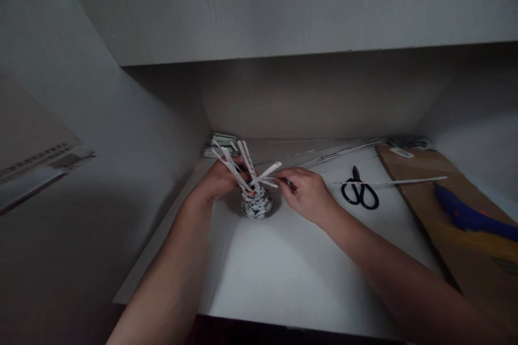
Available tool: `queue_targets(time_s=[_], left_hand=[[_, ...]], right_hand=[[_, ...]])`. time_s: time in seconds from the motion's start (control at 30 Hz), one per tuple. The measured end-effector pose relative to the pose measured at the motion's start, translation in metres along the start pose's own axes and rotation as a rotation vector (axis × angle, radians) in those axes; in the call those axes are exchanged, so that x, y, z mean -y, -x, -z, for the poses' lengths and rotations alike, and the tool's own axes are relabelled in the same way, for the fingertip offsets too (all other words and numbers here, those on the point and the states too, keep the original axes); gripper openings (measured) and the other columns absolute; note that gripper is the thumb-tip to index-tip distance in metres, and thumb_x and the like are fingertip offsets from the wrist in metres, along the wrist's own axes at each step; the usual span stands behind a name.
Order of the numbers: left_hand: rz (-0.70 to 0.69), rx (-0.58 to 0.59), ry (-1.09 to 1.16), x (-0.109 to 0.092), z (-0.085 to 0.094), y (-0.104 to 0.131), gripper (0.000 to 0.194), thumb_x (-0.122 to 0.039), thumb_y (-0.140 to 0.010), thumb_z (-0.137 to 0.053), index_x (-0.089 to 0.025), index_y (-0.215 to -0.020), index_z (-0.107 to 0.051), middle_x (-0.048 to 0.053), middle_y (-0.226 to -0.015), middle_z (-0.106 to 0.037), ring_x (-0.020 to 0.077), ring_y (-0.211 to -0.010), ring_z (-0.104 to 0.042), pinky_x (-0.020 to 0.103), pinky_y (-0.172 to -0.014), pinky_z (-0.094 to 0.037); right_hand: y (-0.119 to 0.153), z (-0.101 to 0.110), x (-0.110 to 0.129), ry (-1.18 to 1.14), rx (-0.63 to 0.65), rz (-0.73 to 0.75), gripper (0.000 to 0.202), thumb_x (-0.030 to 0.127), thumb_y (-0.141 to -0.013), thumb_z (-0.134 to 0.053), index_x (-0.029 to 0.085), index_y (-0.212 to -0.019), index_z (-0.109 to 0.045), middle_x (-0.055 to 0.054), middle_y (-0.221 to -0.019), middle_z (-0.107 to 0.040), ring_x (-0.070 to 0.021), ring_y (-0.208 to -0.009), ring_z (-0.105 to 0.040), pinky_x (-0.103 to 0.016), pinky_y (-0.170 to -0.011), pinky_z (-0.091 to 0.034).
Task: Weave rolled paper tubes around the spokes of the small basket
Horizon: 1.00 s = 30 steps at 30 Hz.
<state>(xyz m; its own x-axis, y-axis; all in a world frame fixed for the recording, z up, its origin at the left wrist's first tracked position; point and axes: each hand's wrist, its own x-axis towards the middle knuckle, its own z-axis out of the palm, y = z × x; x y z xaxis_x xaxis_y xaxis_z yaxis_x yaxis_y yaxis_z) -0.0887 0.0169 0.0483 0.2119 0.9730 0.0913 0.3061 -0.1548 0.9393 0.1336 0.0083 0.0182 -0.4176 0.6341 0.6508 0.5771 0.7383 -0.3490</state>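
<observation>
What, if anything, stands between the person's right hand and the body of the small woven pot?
No separate object visible: only the white strips leaning out of the woven pot toward the right hand. The black scissors lie beyond the hand, out of that gap.

Black scissors [360, 190] lie near a brown cardboard sheet [421, 206] bearing a blue tool [465, 216].

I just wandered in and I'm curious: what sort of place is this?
Probably a small craft corner, perhaps at home: there's a small woven vessel with pale strips poking up, black scissors, and a blue tool, possibly a glue gun.
</observation>
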Motion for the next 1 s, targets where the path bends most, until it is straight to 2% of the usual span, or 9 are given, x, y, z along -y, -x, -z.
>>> queue_targets(time_s=[0.23,0.6,0.73,1.0], left_hand=[[-0.004,0.016,0.017,0.0012,-0.0007,-0.0005,0.015,-0.027,-0.067,-0.072,-0.013,-0.075,-0.071,0.004,-0.066,-0.065,0.0145,-0.059,-0.057,0.027,-0.058,-0.046],[0.003,0.009,0.013,-0.0002,-0.0035,0.0004,0.015,-0.025,-0.067,-0.069,-0.012,-0.075,-0.070,0.006,-0.069,-0.066,0.0181,-0.064,-0.058,0.031,-0.063,-0.046],[-0.012,0.013,0.002,0.0010,-0.0041,-0.0005,0.016,-0.024,-0.065,-0.070,-0.011,-0.075,-0.071,0.005,-0.069,-0.067,0.0191,-0.065,-0.059,0.028,-0.062,-0.047],[-0.010,0.013,0.000,-0.0007,-0.0039,-0.0011,0.012,-0.024,-0.064,-0.070,-0.014,-0.071,-0.071,0.002,-0.066,-0.067,0.0164,-0.061,-0.059,0.025,-0.059,-0.047]], right_hand=[[0.0008,-0.0016,-0.0013,-0.042,0.009,-0.004,0.016,0.018,-0.088,-0.054,0.021,-0.094,-0.069,-0.004,-0.089,-0.072,-0.0174,-0.083,-0.066,-0.030,-0.078,-0.049],[-0.0002,-0.0033,-0.0003,-0.073,0.012,-0.012,0.017,0.016,-0.088,-0.055,0.021,-0.094,-0.070,-0.003,-0.091,-0.074,-0.0174,-0.084,-0.067,-0.031,-0.079,-0.050],[-0.0006,-0.0039,-0.0008,-0.081,0.019,-0.021,0.017,0.018,-0.089,-0.055,0.021,-0.095,-0.071,-0.003,-0.092,-0.074,-0.0175,-0.086,-0.067,-0.031,-0.080,-0.049],[-0.0055,0.0050,0.0002,-0.036,0.083,-0.132,0.014,0.021,-0.086,-0.061,0.022,-0.093,-0.072,-0.002,-0.087,-0.075,-0.0173,-0.079,-0.068,-0.028,-0.071,-0.048]])
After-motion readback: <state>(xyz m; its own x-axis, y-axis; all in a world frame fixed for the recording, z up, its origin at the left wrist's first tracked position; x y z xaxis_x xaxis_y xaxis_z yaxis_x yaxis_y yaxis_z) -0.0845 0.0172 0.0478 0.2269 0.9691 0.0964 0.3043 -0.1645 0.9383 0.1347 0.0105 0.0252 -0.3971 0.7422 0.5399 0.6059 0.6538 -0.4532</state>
